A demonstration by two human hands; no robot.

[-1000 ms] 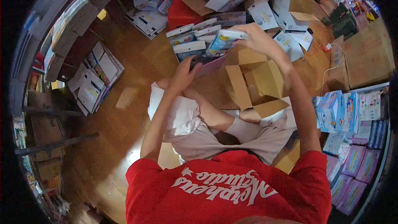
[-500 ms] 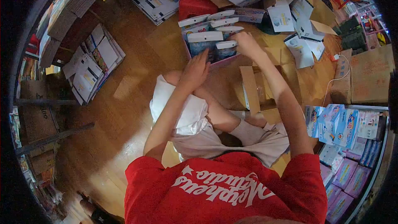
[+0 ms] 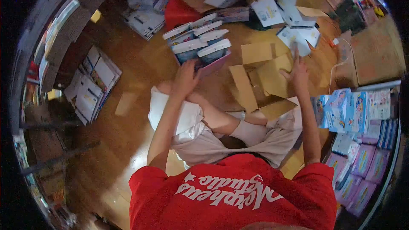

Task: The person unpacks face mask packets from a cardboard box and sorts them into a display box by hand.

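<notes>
Wearer seated cross-legged on a wood floor [image 3: 128,66], red T-shirt [image 3: 230,196] below. Landmark: the open brown carton [image 3: 243,86], flaps folded outward, in front of the crossed legs.

Left of the carton and a little farther out: pink-sided box [image 3: 216,66], packed with roughly six white-topped packs [image 3: 214,47], standing on edge in two tilted rows. Printing on their faces too blurred to read.

Left hand [image 3: 186,76], left of the carton, at the near wall of the pink-sided box; fingertips partly hidden by the rim and nearest packs. Whether it grips one, cannot tell.

Right hand [image 3: 297,74] at the carton's right-hand flap. Fingers spread, thumb pointing toward the carton, grip loose and open. Contact with the flap uncertain.

Beyond the carton, slightly right: white printed sheets [image 3: 267,12] of card, overlapping. Beyond it to the left, past the packs: a red object [image 3: 179,12], upper part covered by brown card.

Far left of the carton: leaning pile of flat printed cartons [image 3: 91,88] on the floor. Right of the carton: large brown shipping box [image 3: 379,55] with white cable [image 3: 353,55] alongside; nearer the wearer on that side, blue-and-white boxes [image 3: 347,110] and pink boxes [image 3: 362,160], stacked.
</notes>
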